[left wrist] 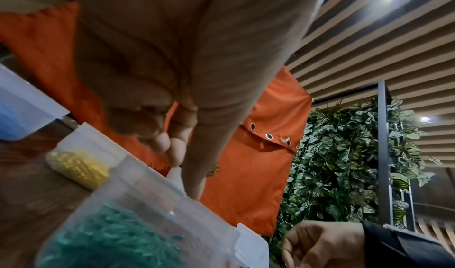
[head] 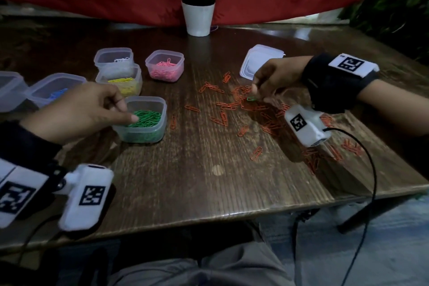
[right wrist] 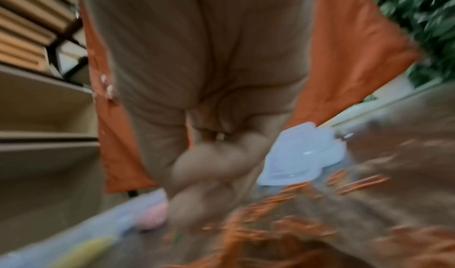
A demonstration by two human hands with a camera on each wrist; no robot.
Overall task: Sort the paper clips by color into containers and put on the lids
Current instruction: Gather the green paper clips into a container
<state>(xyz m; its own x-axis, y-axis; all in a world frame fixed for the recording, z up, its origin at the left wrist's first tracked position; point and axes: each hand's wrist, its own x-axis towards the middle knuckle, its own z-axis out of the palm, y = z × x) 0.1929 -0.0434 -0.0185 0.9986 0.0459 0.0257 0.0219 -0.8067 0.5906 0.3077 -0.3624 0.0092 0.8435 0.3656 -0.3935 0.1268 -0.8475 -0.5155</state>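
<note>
1. Hovering over the near-left corner of the green tub [head: 140,119], the left hand [head: 76,111] has thumb and forefinger pointing down at the green clips, the other fingers loosely curled; it appears to hold nothing.
2. Right of the green tub, across bare wood, the right hand [head: 276,76] dips into the orange clips [head: 234,104], fingertips bunched over one green clip [head: 251,99]. It seems pinched, but the wrist view is too blurred to confirm.
3. That green clip lies roughly left-to-right, pointing back toward the green tub. The right hand is on it; the left is nearer the tub.
4. My read: the carry runs leftward, low across the table [head: 209,169].
5. Beyond the green tub sit the yellow tub [head: 123,83], then the pink tub [head: 165,65]; far right of it, behind the right hand, the lids [head: 255,58] are stacked, unused.
</note>
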